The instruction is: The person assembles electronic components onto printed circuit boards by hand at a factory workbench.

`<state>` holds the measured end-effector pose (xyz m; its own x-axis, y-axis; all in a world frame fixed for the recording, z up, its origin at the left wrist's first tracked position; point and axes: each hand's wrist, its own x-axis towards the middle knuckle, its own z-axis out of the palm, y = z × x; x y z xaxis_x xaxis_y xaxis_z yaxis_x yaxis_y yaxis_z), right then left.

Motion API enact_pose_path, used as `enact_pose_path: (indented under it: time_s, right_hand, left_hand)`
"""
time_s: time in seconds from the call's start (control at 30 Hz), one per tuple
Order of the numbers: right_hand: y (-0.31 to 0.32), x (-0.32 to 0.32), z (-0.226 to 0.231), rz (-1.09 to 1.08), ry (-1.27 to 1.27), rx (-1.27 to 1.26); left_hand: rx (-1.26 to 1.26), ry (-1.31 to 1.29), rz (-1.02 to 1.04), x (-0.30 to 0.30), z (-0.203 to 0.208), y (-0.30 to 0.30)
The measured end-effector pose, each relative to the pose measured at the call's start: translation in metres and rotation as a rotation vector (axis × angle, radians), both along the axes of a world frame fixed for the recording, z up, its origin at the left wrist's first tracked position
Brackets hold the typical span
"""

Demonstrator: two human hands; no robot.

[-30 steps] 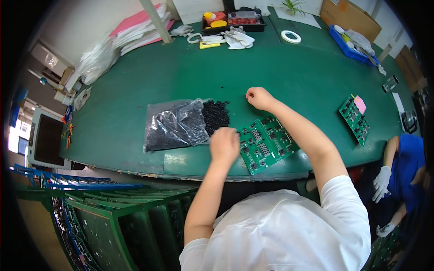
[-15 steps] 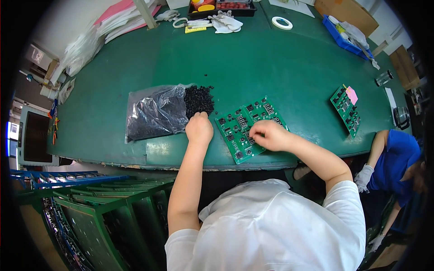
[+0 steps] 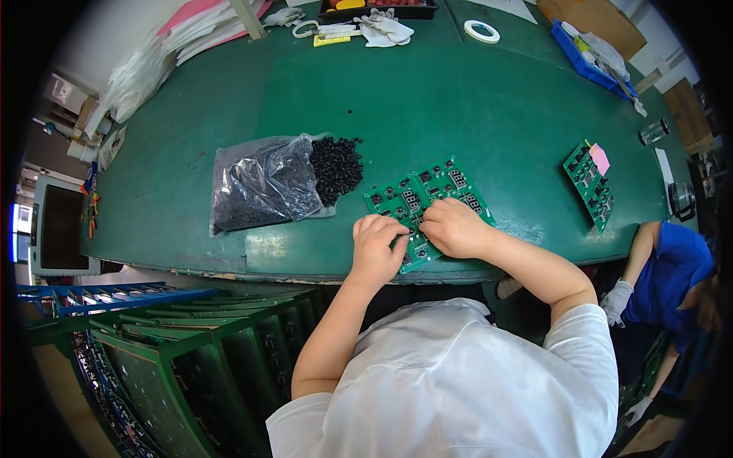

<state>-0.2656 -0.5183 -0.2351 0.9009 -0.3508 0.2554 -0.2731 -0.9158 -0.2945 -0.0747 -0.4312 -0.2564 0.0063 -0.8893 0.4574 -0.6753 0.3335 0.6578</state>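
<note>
Circuit board lies partly under your left hand and right hand; I cannot tell whether either grip is closed.

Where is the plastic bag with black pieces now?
In the head view, the plastic bag lies left of centre on the green table, its right end at the heap of small black pieces, left of the nearest green circuit board.

The circuit board bears digits — white ones (on displays).
</note>
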Motion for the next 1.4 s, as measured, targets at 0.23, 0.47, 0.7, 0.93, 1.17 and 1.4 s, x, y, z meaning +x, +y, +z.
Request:
enact_pose_path:
  time_s: [0.23,0.47,0.7,0.93,1.17,1.4]
  right_hand:
    - [0.003,0.0,0.0,-0.024,-0.083,0.072]
    - [0.004,0.006,0.001,-0.11,-0.116,0.283]
    - [0.012,0.013,0.005,-0.081,-0.114,0.258]
    - [0.015,0.018,-0.001,-0.086,-0.052,0.14]
    - [0.016,0.02,0.0,-0.134,-0.032,0.048]
    - [0.018,0.022,0.001,-0.171,0.021,-0.017]
  left_hand:
    - [0.092,-0.171,-0.107,0.002,0.003,-0.008]
    - [0.059,-0.154,-0.224,0.009,-0.005,-0.013]
    - [-0.039,-0.157,-0.26,0.013,-0.01,-0.012]
    - [-0.019,-0.442,-0.353,0.025,0.009,0.001]
    - [-0.286,-0.178,-0.084,0.04,0.001,0.003]
    - [-0.185,-0.286,0.29,0.082,-0.012,-0.042]
